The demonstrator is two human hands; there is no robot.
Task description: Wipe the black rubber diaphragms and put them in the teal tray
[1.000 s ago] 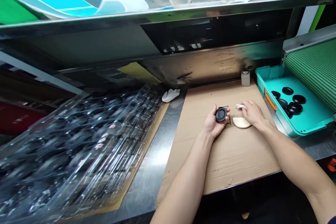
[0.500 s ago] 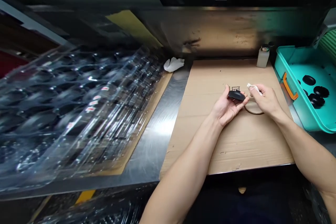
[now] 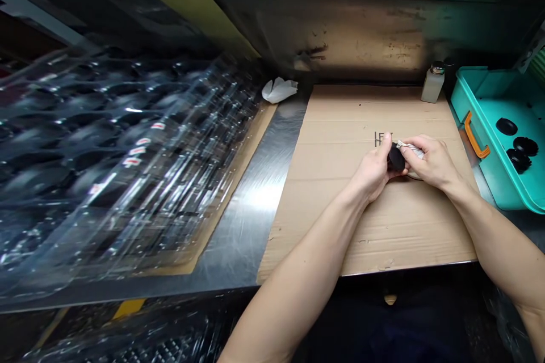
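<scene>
With my left hand I am gripping a black disc, thumb along its near face, and I am holding it tilted up toward its edge above the cardboard sheet. My right hand is meeting it from 3 o'clock, the fingers pinching a white cloth. The cloth's tip is reaching the disc's upper rim; whether it is actually touching, I cannot tell.

Taking the disc as the clock's centre, I am seeing dark printed marks on the cardboard just beside it at 10 o'clock. A squarish bottle with a metallic top is standing upright at 1 o'clock, by the sheet's far edge. At 3 o'clock, beyond my right hand, a teal bin with an orange handle is holding black round pieces. A crumpled white tissue is lying at 10 o'clock, well apart from my hands. At 9 o'clock, clear plastic trays are sitting stacked, their dark contents blurring.
</scene>
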